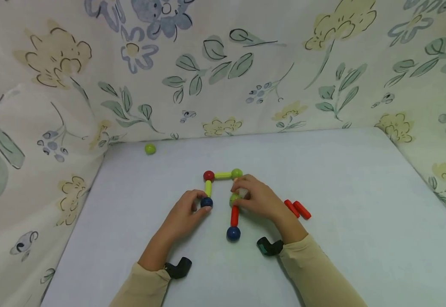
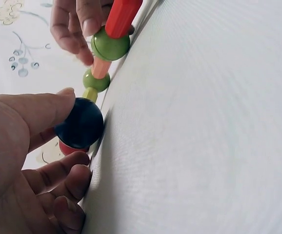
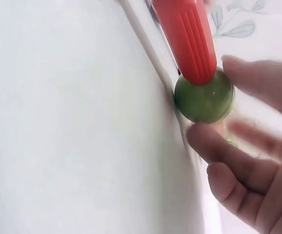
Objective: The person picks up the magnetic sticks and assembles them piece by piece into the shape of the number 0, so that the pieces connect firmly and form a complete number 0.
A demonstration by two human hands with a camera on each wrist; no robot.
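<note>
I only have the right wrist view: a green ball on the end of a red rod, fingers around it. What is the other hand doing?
Observer: The left hand pinches a dark blue ball at the open end of a yellow rod.
Operator: Does that red rod end in anything?
Observer: Yes, another blue ball caps the red rod, nearer the person.
Operator: Any spare pieces?
Observer: Two loose red rods beside the right hand, and a stray green ball by the curtain.
</note>
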